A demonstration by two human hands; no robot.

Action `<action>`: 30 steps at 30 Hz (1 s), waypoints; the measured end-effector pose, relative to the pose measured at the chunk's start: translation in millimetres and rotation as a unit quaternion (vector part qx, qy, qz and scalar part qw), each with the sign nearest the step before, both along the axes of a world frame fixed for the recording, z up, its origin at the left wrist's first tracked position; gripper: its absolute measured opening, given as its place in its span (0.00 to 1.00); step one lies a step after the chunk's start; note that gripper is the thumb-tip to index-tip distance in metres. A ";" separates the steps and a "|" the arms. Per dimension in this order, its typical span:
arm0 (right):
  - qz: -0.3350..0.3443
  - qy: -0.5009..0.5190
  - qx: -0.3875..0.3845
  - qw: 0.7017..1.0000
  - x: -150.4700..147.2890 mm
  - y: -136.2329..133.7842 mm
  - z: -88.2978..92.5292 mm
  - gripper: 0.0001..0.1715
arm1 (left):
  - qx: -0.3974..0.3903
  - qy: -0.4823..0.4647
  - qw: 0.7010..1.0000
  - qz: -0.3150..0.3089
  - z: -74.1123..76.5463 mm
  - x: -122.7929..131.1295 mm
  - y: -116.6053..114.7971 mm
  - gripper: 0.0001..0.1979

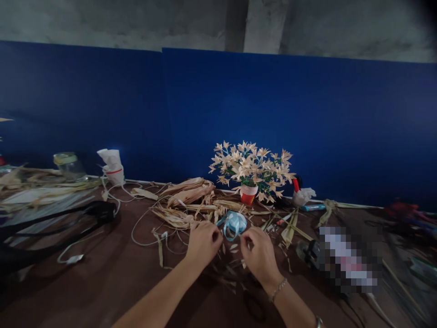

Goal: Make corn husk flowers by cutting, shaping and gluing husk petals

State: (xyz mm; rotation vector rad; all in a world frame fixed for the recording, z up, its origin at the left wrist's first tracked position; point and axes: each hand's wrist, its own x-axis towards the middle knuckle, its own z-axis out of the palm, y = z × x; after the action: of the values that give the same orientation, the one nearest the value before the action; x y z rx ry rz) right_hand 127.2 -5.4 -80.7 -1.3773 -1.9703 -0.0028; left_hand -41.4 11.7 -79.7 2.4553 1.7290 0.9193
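Note:
My left hand (205,241) is closed, thumb and fingertips pressed together, low over the brown table. Across a small gap, my right hand (260,253) is curled into a similar pinch. Whatever either hand may hold is too small to make out. Just beyond both sets of fingertips lies a roll of light blue ribbon (237,222) with a loose loop. Small pale petal-shaped pieces (234,248) are scattered on the table between the hands. Behind the ribbon stands a red paper cup (249,195) holding a bunch of cream husk flowers (247,164) with green stems.
Dried corn husks (191,193) are heaped behind my left hand. White cables (134,232) loop to the left, near black straps (99,212). A glass jar (70,167) and a tissue-filled cup (114,171) stand farther back. A blurred-out device (351,259) lies right, before a blue partition (307,105).

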 end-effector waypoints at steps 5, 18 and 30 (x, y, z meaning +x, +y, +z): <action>0.034 -0.113 -0.082 0.990 8.1 3.3 -5.7 0.10 | -0.036 0.061 0.993 -0.096 3.1 -8.9 3.1 0.06; 0.037 -0.128 -0.093 0.987 1.1 -0.6 -6.7 0.12 | -0.009 0.170 0.974 -0.150 -8.0 -7.7 5.7 0.10; 0.063 -0.100 -0.090 0.989 -4.6 -1.6 -10.3 0.10 | -0.058 0.136 0.970 -0.193 -7.4 -10.5 2.0 0.10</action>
State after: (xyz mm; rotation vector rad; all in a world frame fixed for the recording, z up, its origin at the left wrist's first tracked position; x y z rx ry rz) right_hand 122.6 -7.0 -91.0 -1.4098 -2.2688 0.1014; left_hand -51.9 13.6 -87.1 2.7927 1.2364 0.4487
